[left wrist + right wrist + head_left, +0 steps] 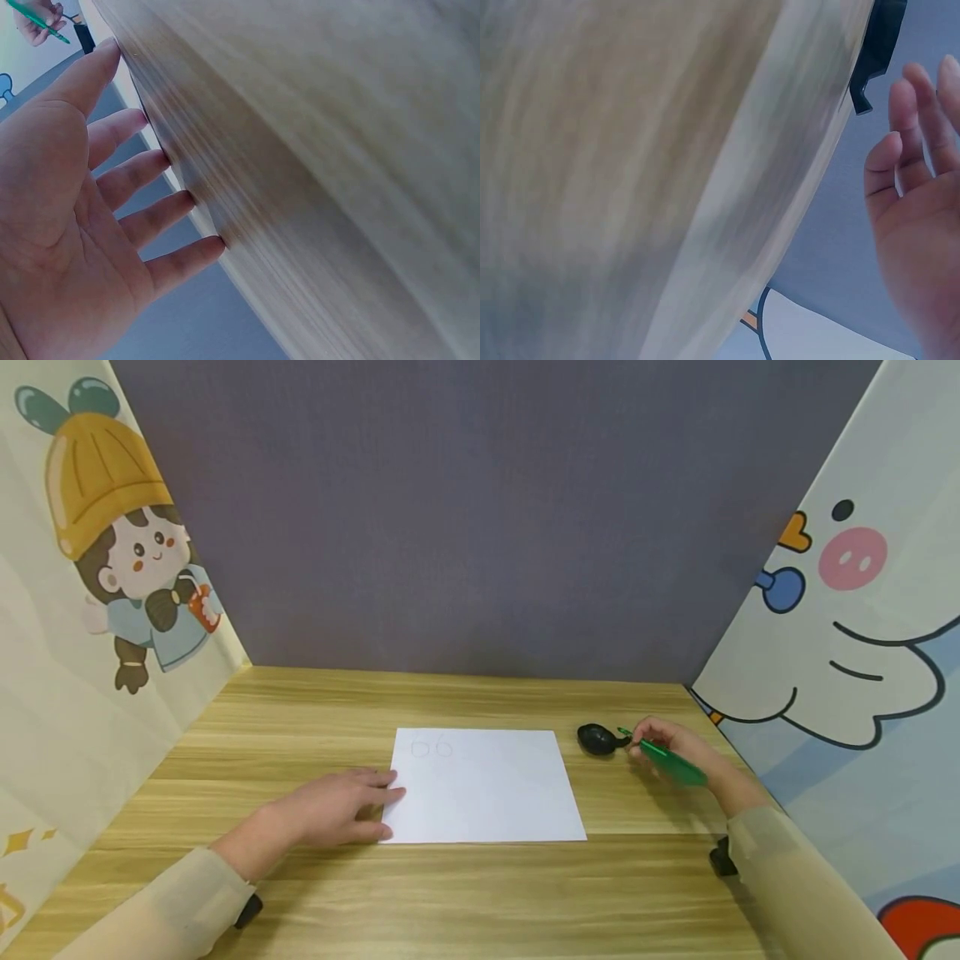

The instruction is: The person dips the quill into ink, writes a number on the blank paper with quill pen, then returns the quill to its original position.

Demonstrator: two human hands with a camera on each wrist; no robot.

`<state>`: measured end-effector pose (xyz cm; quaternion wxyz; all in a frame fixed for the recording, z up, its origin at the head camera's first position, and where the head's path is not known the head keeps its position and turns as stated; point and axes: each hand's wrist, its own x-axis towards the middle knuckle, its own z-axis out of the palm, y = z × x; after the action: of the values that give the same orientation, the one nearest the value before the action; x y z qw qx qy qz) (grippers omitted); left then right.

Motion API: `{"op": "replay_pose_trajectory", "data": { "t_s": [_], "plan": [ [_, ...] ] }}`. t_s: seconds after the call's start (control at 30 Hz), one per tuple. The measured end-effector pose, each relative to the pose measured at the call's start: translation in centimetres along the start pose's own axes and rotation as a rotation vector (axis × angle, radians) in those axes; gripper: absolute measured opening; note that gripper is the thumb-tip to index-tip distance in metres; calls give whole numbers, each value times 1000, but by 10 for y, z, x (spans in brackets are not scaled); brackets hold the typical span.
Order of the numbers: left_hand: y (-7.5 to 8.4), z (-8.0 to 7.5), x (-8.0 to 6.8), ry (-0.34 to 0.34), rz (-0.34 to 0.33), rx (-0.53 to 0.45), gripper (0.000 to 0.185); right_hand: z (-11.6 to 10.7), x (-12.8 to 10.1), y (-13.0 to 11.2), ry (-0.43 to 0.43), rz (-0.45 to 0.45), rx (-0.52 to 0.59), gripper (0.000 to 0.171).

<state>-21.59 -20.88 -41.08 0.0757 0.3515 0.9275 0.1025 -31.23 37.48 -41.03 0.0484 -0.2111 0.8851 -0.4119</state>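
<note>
A sheet of white paper [487, 793] lies on the table, with two faint round pencil-like marks [432, 748] near its top left. My left hand [341, 806] rests at the paper's left edge, fingers spread and fingertips on it; the left wrist view shows the same hand [82, 195] with straight fingers. Right of the paper, my right hand [671, 747] pinches a green pen [675, 764], which slants across the fingers. Just left of those fingertips sits a black rounded object [597, 740] with a narrow stem. In the right wrist view the pen is hidden.
The wood-grain table [450, 902] runs back to a grey panel [465, 527]. Cartoon-printed panels stand on the left [60, 693] and right [900, 710], the right one close to my right hand. Both wrists wear dark devices.
</note>
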Motion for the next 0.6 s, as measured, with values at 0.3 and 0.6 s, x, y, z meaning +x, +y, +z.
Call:
{"op": "replay_pose_trajectory", "data": {
  "t_s": [0.3,0.6],
  "plan": [
    [-1,1,0,4,4,-6,65,-4,-1,1,-20,111,94,26],
    [-3,2,1,14,14,7,65,-9,-1,1,-34,96,162,32]
  ]
}}
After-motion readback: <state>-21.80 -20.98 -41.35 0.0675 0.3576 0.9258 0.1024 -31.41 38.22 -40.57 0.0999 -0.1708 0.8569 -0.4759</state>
